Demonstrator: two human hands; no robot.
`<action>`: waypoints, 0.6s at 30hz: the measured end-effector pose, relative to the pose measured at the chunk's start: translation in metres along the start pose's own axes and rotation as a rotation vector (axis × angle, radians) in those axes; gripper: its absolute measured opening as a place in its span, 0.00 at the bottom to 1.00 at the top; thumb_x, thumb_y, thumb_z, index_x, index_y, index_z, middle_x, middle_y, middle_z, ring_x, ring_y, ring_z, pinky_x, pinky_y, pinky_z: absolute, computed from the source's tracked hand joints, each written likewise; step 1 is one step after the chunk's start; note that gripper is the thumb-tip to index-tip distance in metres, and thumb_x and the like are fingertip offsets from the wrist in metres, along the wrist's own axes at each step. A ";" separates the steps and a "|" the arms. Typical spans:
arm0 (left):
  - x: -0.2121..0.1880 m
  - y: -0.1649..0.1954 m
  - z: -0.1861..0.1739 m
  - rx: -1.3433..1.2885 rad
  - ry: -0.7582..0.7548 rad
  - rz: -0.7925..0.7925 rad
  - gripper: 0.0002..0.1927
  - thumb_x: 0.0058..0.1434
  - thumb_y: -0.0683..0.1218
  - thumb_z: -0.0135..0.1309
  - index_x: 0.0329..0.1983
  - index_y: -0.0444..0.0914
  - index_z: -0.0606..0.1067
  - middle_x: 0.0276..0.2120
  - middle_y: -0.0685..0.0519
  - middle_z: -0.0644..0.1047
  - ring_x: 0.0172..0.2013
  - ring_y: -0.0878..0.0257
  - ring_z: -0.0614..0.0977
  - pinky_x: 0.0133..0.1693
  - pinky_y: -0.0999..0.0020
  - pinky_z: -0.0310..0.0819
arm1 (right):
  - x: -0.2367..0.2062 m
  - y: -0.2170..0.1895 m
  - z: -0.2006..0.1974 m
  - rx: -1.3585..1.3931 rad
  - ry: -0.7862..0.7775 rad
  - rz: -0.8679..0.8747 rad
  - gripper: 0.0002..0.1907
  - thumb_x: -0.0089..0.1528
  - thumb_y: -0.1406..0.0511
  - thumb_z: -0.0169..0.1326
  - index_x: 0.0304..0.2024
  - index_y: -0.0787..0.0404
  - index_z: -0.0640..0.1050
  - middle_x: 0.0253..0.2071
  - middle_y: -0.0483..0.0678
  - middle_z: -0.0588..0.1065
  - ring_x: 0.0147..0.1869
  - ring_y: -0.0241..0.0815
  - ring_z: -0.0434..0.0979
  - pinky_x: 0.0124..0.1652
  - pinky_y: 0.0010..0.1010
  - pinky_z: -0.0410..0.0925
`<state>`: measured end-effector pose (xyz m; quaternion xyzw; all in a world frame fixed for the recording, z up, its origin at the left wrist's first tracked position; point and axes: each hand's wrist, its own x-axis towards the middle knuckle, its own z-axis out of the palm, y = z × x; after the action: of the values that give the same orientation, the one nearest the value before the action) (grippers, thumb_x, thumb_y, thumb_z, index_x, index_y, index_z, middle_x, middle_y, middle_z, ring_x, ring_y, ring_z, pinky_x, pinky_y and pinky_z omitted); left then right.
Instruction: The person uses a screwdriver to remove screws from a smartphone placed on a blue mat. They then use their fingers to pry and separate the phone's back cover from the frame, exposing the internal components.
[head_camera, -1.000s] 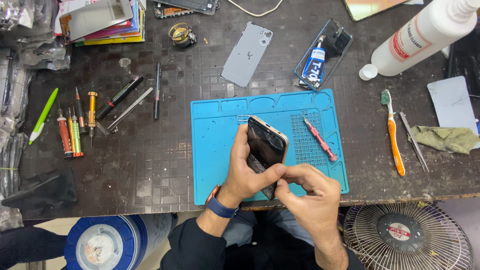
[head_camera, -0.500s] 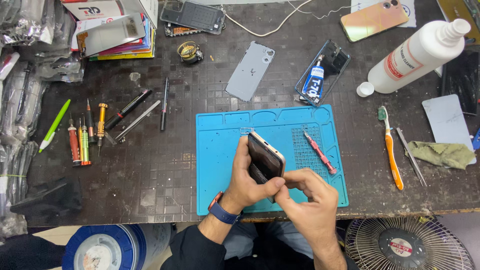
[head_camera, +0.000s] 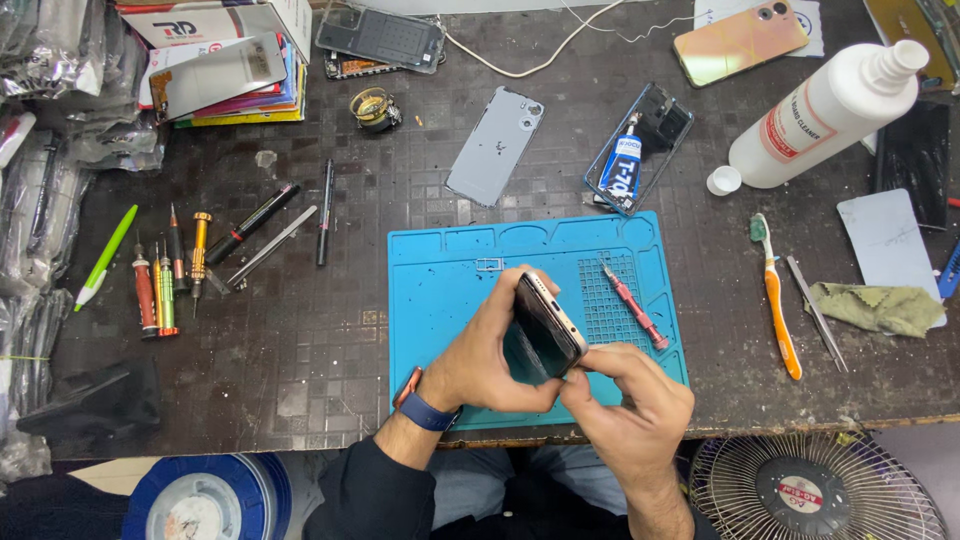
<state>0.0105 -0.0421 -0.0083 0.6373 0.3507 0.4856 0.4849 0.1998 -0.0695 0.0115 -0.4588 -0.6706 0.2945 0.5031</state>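
Head view, from above. Phone (head_camera: 548, 322) held tilted over blue mat (head_camera: 440, 290), near front edge of bench (head_camera: 250, 350). Left hand (head_camera: 490, 350) wrapped around phone from its left side, fingers clenched on the body, thumb below. Blue watch (head_camera: 425, 410) on left wrist. Right hand (head_camera: 625, 400) at lower right end of phone, fingertips (head_camera: 600, 352) pinched against its edge; whether something small is between them, cannot tell.

On mat, just right of phone: red screwdriver (head_camera: 632, 305), lying diagonal on grid part. Behind mat: grey back cover (head_camera: 495, 145) and glue tube (head_camera: 622, 165) inside clear case. Toward back right corner: white bottle (head_camera: 825, 110) lying down, its cap (head_camera: 722, 180) beside it, also pink phone (head_camera: 740, 40). Near right edge: orange toothbrush (head_camera: 775, 300), tweezers (head_camera: 815, 312), green cloth (head_camera: 875, 305). On left side: row of screwdrivers (head_camera: 165, 275) and green pen (head_camera: 105, 255). Back left corner: stack of boxes (head_camera: 225, 65). Below bench front edge: fan (head_camera: 815, 490) on right, blue round tin (head_camera: 205, 500) on left.
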 end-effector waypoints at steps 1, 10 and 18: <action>0.001 0.001 0.001 0.004 0.011 -0.004 0.42 0.47 0.44 0.67 0.64 0.37 0.62 0.46 0.53 0.75 0.47 0.65 0.79 0.54 0.69 0.75 | 0.000 0.000 -0.001 -0.021 0.000 -0.017 0.10 0.54 0.74 0.64 0.39 0.67 0.80 0.37 0.51 0.81 0.41 0.38 0.84 0.39 0.25 0.76; 0.002 -0.001 0.002 0.039 -0.001 0.041 0.43 0.42 0.43 0.69 0.63 0.38 0.65 0.39 0.55 0.75 0.40 0.66 0.80 0.47 0.70 0.77 | -0.004 -0.002 -0.002 -0.048 -0.017 -0.119 0.08 0.56 0.72 0.64 0.34 0.66 0.77 0.32 0.50 0.81 0.37 0.38 0.85 0.38 0.26 0.76; 0.000 -0.003 0.001 0.047 0.003 0.093 0.41 0.44 0.42 0.70 0.62 0.40 0.66 0.35 0.57 0.77 0.35 0.68 0.81 0.46 0.71 0.76 | 0.006 -0.024 -0.002 -0.013 0.032 -0.187 0.12 0.57 0.72 0.64 0.41 0.69 0.77 0.39 0.55 0.80 0.44 0.45 0.85 0.45 0.30 0.77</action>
<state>0.0116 -0.0413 -0.0112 0.6634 0.3325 0.5002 0.4463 0.1934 -0.0735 0.0347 -0.4023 -0.7041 0.2345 0.5361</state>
